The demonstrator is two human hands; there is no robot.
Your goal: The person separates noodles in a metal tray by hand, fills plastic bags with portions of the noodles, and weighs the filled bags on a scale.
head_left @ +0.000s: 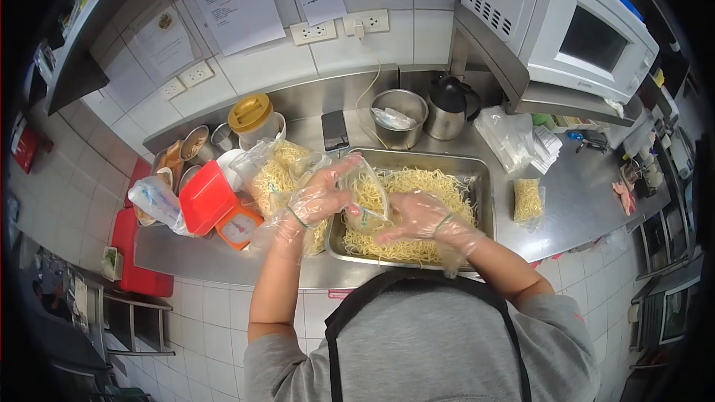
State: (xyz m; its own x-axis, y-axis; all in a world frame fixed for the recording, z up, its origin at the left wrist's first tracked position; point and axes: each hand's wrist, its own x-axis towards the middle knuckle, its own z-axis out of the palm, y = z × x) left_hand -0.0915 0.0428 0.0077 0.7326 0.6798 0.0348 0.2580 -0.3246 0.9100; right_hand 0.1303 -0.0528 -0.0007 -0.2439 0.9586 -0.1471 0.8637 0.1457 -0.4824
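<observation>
Both hands wear clear plastic gloves with bands at the wrists. My left hand (320, 195) is closed on the left side of a clear plastic bag (367, 205), thumb and fingers around it. Some yellow noodles show inside the bag. At the bag's right edge is my right hand (418, 216), its thumb and curved fingers apart; I see nothing held between them. Under both hands lies a steel tray (488, 201) of loose yellow noodles (439, 179). Left of the tray stands a larger clear bag of noodles (272, 182), partly behind my left hand.
An orange kitchen scale (240, 225) and a red lidded box (206, 197) sit at left. Behind are a gold-lidded tub (251, 113), a phone (335, 130), a steel pot (400, 108) and a jug (447, 115). A filled noodle bag (528, 199) lies right, below a shelved microwave (592, 30).
</observation>
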